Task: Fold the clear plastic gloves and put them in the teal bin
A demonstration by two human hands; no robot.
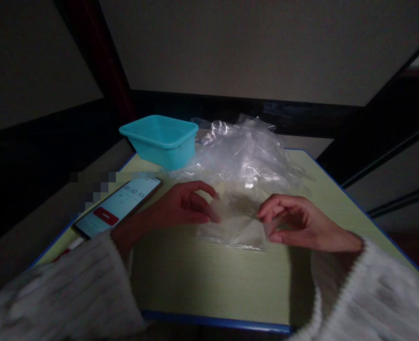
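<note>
A small clear plastic bag (236, 222) lies flat on the pale green table (209, 279) between my hands. My left hand (181, 206) pinches the bag's left edge with thumb and fingers. My right hand (298, 222) pinches its right edge, fingers curled. Both wrists wear white knit sleeves. Behind the small bag sits a heap of crumpled clear plastic bags (245, 151).
A turquoise plastic tub (161, 139) stands at the back left of the table. A phone (119, 206) showing a running timer lies at the left edge. The table has a blue rim; a dark frame and a wall stand behind it.
</note>
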